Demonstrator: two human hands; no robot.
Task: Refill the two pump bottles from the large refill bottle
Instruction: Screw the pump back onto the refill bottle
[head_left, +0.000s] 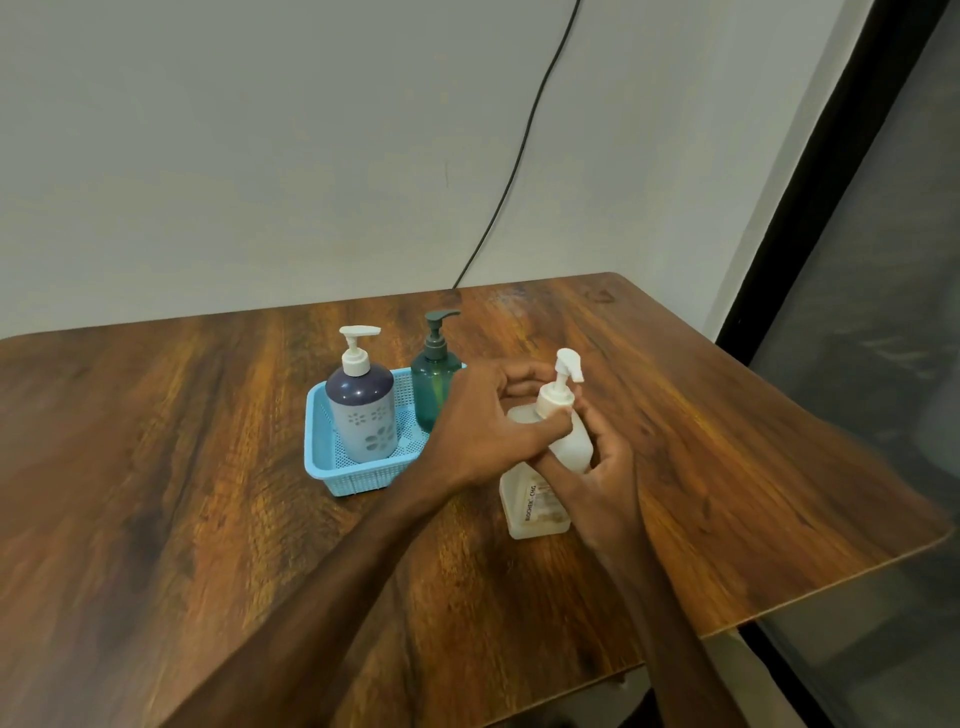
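Far left, the blue basket (358, 480) sat on the wooden table (156, 467) with both pump bottles standing upright in it: the dark-and-pale flowered bottle (361, 415) at the front and the teal bottle (434, 379) just behind it to the right. Both had their pumps on, so neither was ready to take a drop yet. Moving right, my left hand (488, 421) was reaching across in front of the teal bottle, fingers curled in and pinching the white collar (553, 402) at the neck of the large refill bottle (535, 499). That bottle stood upright on the table, just beside the basket's right corner, pump head up. Further right, my right hand (610, 467) was wrapped round the bottle's shoulder from the far side, gripping it to hold it steady. As I read it, this was the very first step: getting the refill bottle's pump unscrewed. Next, as I judged it, the collar needed twisting while the right hand kept the body from turning, then the pump lifted straight out so its tube didn't drip on the wood. After that, the two small pumps would have to come off before any pouring.
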